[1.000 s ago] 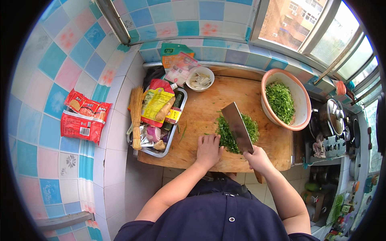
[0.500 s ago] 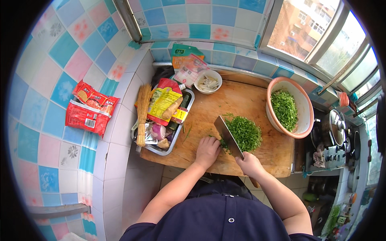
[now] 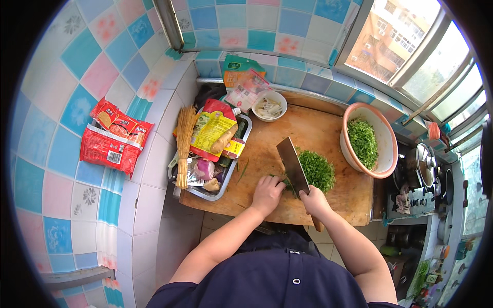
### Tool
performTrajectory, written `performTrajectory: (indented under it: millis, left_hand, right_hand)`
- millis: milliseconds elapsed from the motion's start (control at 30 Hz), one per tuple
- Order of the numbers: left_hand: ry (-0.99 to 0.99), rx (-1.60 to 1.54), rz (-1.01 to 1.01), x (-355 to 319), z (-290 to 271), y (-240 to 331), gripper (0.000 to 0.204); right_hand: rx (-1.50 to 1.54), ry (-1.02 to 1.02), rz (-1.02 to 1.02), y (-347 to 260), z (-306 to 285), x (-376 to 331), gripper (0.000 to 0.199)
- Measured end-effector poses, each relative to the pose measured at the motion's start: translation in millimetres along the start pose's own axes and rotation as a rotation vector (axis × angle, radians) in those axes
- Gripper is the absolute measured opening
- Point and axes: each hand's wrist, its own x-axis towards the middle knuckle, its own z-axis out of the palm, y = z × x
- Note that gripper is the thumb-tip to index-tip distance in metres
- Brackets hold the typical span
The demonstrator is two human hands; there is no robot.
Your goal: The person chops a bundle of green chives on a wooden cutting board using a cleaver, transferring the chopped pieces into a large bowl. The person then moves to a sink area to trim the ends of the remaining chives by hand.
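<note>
My right hand (image 3: pixel 315 200) is closed round the handle of a broad cleaver (image 3: pixel 293 165), its blade standing upright over a wooden chopping board (image 3: pixel 318 128). To the right of the blade lies a heap of finely chopped leafy greens (image 3: pixel 318 170). My left hand (image 3: pixel 268 195) rests on the board left of the blade, fingers curled down on a small bunch of greens (image 3: pixel 286 182), mostly covered by fingers and blade. A large orange-rimmed bowl (image 3: pixel 386 143) at the board's right holds more chopped greens (image 3: pixel 362 142).
A metal tray (image 3: pixel 218 195) on the left holds packets, a red onion (image 3: pixel 204 168) and ginger (image 3: pixel 211 185), with a straw brush (image 3: pixel 184 154) across its edge. Behind stand a small white bowl (image 3: pixel 270 117) and packets (image 3: pixel 241 72). A pot (image 3: pixel 423 164) sits far right.
The cleaver's blade has lifted slightly and shifted a little to the right with my right hand. My left hand stays on the greens. The whole view has tilted slightly.
</note>
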Motion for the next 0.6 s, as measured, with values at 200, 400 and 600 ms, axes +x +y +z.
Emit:
performTrajectory:
  millis: [200,400,600]
  left_hand:
    - [0.037,-0.035,-0.098,5,4,1,0.013]
    - [0.019,-0.028,-0.047,6,3,0,0.012]
    - [-0.034,-0.001,0.122,0,2,-8,0.014]
  right_hand:
    - [-0.207,0.034,-0.138,26,-6,-10,0.033]
    - [-0.182,-0.112,0.088,-6,-10,-21,0.033]
    - [-0.264,0.125,-0.207,28,29,24,0.030]
